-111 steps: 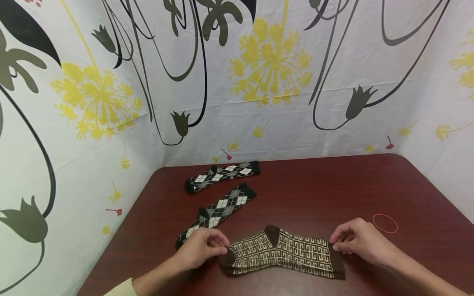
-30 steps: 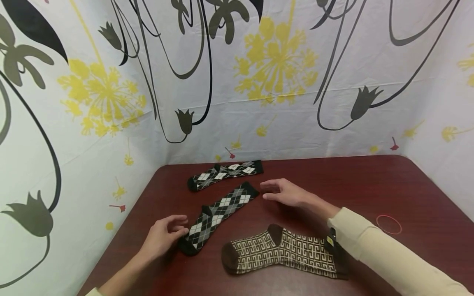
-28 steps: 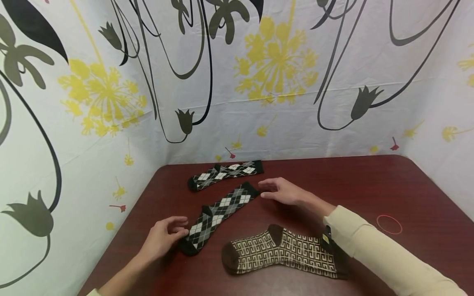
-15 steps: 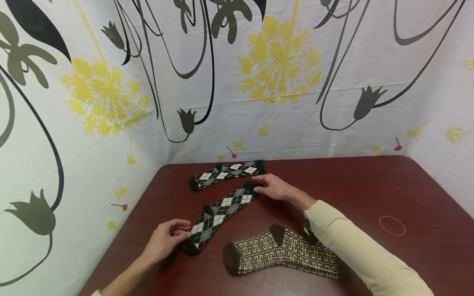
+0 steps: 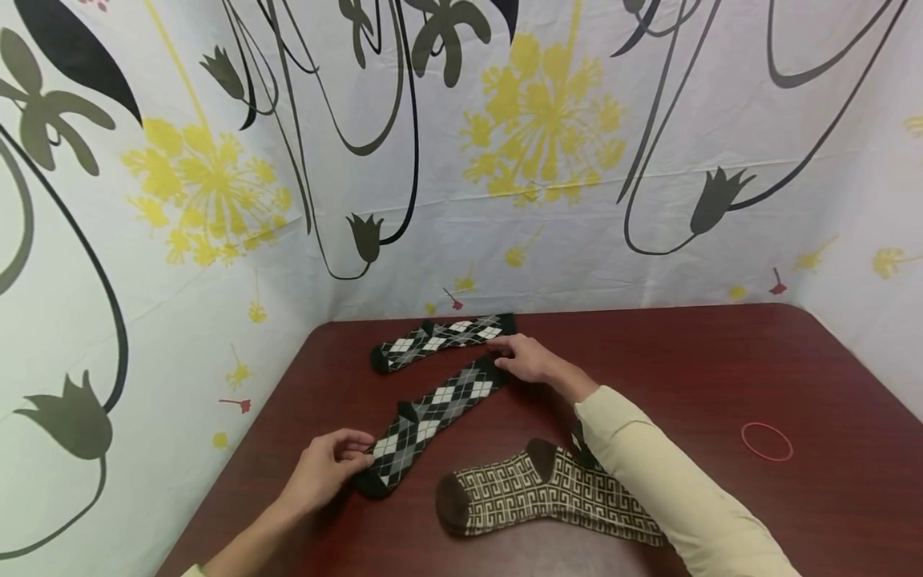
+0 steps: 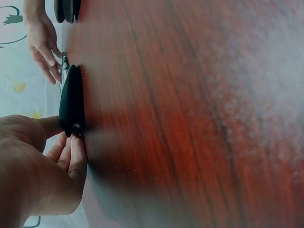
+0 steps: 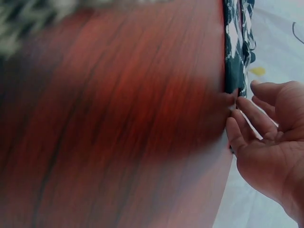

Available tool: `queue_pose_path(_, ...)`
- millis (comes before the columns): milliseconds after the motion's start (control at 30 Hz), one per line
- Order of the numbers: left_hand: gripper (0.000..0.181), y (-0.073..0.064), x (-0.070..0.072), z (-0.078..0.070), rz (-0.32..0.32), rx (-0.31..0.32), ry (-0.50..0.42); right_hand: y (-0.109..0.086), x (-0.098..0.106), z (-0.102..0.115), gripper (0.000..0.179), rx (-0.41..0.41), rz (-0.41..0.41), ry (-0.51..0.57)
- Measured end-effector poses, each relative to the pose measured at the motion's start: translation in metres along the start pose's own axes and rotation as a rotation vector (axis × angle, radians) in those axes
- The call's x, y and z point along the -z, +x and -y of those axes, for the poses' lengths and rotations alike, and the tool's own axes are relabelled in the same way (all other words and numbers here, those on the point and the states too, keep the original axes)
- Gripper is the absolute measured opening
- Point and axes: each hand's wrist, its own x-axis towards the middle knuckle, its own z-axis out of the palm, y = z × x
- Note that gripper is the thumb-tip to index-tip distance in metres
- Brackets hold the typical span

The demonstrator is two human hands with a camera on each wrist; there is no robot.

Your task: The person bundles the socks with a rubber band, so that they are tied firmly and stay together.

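Observation:
Two black, grey and white argyle socks lie flat in the head view. My left hand (image 5: 320, 469) is at the dark toe of the nearer argyle sock (image 5: 433, 409). In the left wrist view, thumb and fingers (image 6: 78, 154) pinch that toe (image 6: 72, 102). At its other end, my right hand (image 5: 526, 358) reaches over the cuff with thumb and forefinger spread apart. The right wrist view shows fingertips (image 7: 232, 121) right at the cuff edge (image 7: 232, 76). Behind it lies the farther argyle sock (image 5: 443, 339).
A brown-and-cream patterned sock (image 5: 505, 497) lies in front, its cuff end hidden under my right sleeve (image 5: 671, 473). A thin red rubber band (image 5: 767, 442) lies to the right on the dark red table (image 5: 692, 353). Patterned fabric (image 5: 433, 160) hangs behind the table.
Both hands have left the brown sock for the nearer argyle sock. Over the last second, my right hand has moved left onto its cuff, and my left hand slightly right onto its toe.

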Motion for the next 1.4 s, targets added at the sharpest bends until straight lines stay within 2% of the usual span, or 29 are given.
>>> queue_pose_path(267,0.024,0.001,0.001,-0.002,0.008,-0.004,0.001,0.005,-0.005,0.001,0.043,-0.035,-0.075,0.064)
queue_pose_path(533,0.022,0.0,0.004,-0.001,0.037,-0.036,-0.007,0.008,-0.008,0.003,0.035,-0.041,-0.138,0.016)
queue_pose_path(733,0.018,0.0,0.006,-0.002,0.053,-0.063,-0.005,0.009,-0.01,0.007,0.033,-0.067,-0.152,-0.007)
queue_pose_path(967,0.016,-0.001,0.005,-0.003,0.039,-0.041,0.024,0.013,-0.015,0.01,0.031,-0.075,-0.165,-0.018)
queue_pose_path(1267,0.016,-0.001,0.004,-0.001,0.027,-0.035,0.031,0.013,-0.019,0.011,0.012,-0.112,-0.18,-0.016)
queue_pose_path(1400,0.014,-0.002,0.003,-0.001,0.028,-0.045,0.026,0.012,-0.017,0.011,0.008,-0.097,-0.155,-0.035)
